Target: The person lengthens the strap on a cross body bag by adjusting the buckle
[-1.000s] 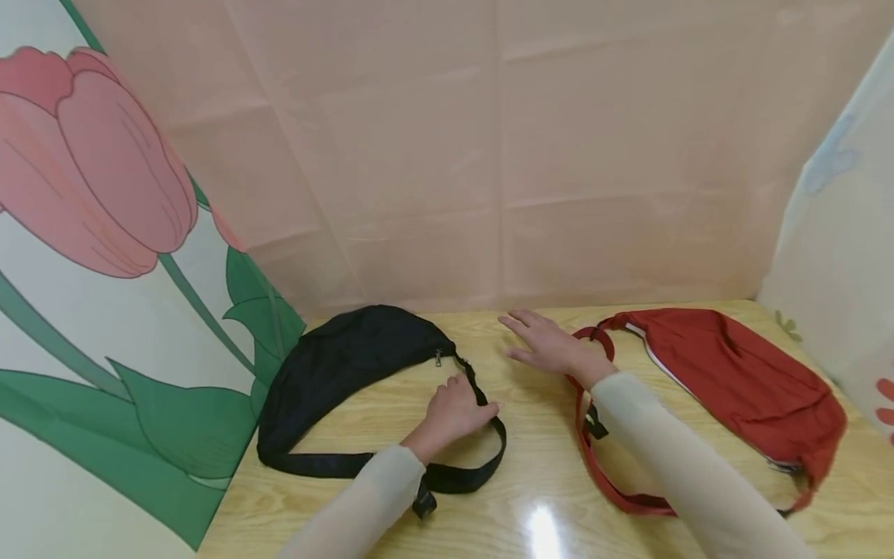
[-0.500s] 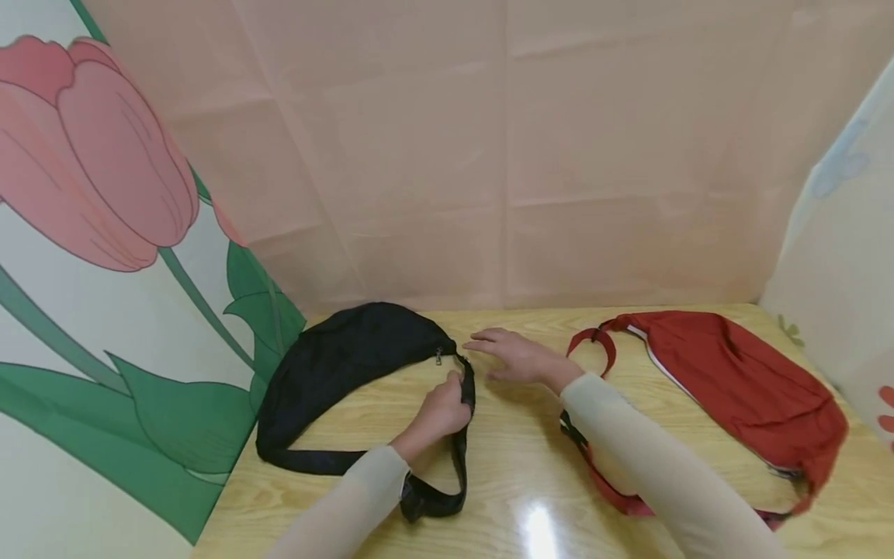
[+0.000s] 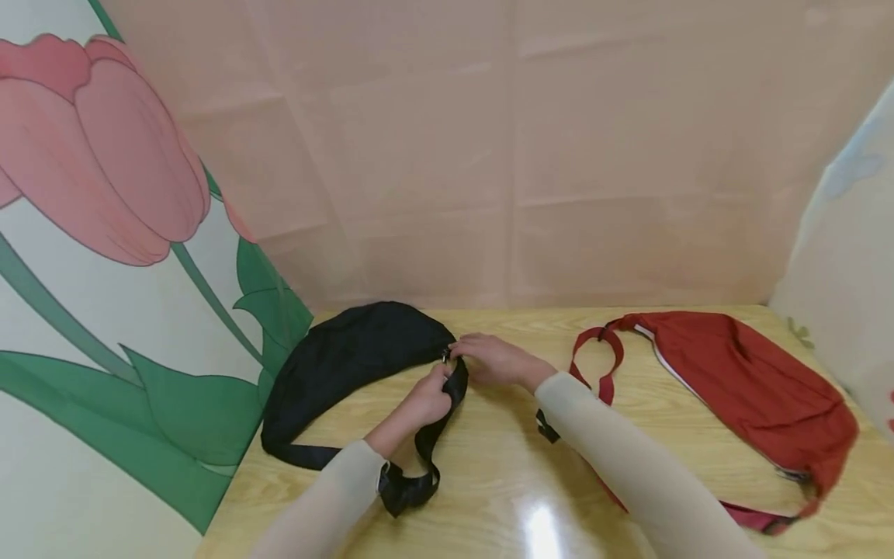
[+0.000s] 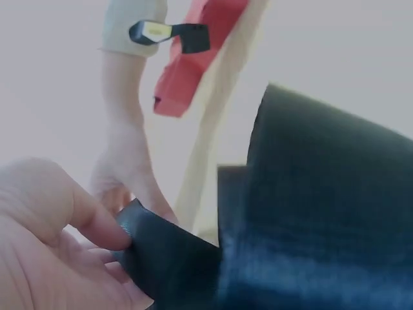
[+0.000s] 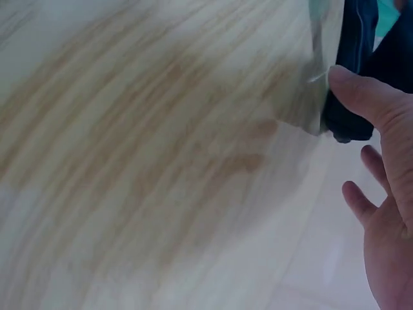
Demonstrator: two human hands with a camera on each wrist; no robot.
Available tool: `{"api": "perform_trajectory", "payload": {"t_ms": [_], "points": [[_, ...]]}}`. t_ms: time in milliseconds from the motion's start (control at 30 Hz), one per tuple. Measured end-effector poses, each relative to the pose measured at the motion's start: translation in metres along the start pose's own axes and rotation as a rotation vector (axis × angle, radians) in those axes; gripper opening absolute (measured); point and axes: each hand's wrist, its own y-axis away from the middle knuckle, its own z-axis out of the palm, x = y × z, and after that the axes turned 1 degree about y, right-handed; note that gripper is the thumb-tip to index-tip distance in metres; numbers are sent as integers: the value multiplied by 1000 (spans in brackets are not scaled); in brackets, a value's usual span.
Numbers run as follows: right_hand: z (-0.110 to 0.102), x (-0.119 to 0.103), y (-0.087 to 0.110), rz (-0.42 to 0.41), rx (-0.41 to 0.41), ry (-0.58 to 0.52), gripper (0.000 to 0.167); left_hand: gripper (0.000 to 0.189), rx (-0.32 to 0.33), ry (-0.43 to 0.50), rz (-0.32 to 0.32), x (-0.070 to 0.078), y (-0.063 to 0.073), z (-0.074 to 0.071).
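Black waist bag (image 3: 356, 349) lies on the bench (image 3: 503, 466), left of centre in the head view. Body: soft matte fabric, crescent-shaped, shallow wrinkles, arched edge toward the backdrop. A small metal zip pull (image 3: 445, 355) sits at the right-hand corner. Strap (image 3: 455, 388): flat dark webbing, visibly woven at close range, twisted below the corner and folded into a loop.

Left hand (image 3: 421, 400): fingers curled, pinching the strap against the thumb just below the corner. Right hand (image 3: 499, 361): thumb and forward fingers close together at the same corner, holding black material; the remaining fingers are loosely bent. Whether it holds bag fabric or strap cannot be told.

Red waist bag (image 3: 754, 380) lies at the right of the bench, well apart from the black one. Fabric: creased, with a pale zip edge; its red strap (image 3: 618, 349) forms a small ring at the upper end. A black buckle (image 3: 548, 427) shows beside the right sleeve (image 3: 628, 466).

Obstructions: the right sleeve crosses the red strap; the left sleeve (image 3: 328, 497) covers part of the black strap. Surroundings: creased pinkish-tan backdrop (image 3: 419, 155) behind, tulip-printed panel (image 3: 140, 155) at left.
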Motion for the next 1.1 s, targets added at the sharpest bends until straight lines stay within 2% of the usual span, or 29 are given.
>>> {"api": "perform_trajectory", "payload": {"t_ms": [200, 333, 433, 567, 733, 1000, 1100], "points": [[9, 1, -3, 66, 16, -46, 44, 42, 45, -21, -19, -6, 5, -7], [11, 2, 2, 138, -2, 27, 50, 40, 90, -61, -13, -11, 5, -9], [7, 1, 7, 151, 9, 135, 52, 45, 104, -93, 3, -14, 4, -10], [1, -5, 18, 114, 53, 300, 53, 61, 97, -155, 49, -17, 4, -10], [-5, -21, 39, 84, 104, 440, 55, 55, 91, -267, 135, -16, 5, -7], [-16, -42, 65, 116, 140, 450, 59, 52, 82, -429, 275, -10, 11, -7], [-19, -47, 70, 105, 143, 434, 58, 50, 81, -440, 305, -12, 13, -7]]}}
